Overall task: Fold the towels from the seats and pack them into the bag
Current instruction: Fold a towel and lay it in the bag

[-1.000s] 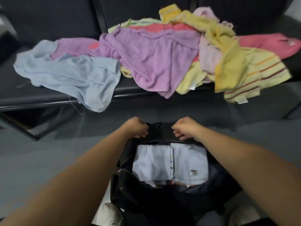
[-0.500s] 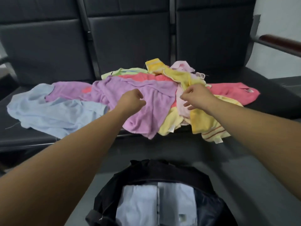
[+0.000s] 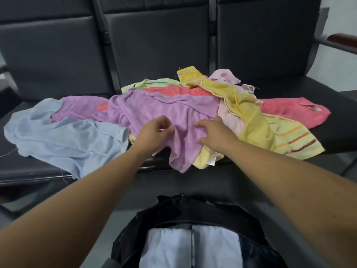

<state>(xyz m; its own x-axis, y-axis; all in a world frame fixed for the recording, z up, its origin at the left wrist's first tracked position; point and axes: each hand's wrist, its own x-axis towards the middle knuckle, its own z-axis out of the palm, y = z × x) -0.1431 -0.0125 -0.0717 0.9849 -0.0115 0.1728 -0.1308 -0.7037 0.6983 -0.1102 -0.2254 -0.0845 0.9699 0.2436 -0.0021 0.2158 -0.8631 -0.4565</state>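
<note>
Towel [image 3: 173, 109] pinched by left grip [image 3: 154, 130], right grip [image 3: 214, 136] splayed.

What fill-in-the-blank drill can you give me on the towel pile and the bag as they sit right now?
1. The towel that the left hand and right hand reach onto is ____ in colour.
2. The light blue towel lies at the ____ end of the pile.
3. The black bag holds ____ folded stacks side by side.
Missing words: purple; left; two.
</note>
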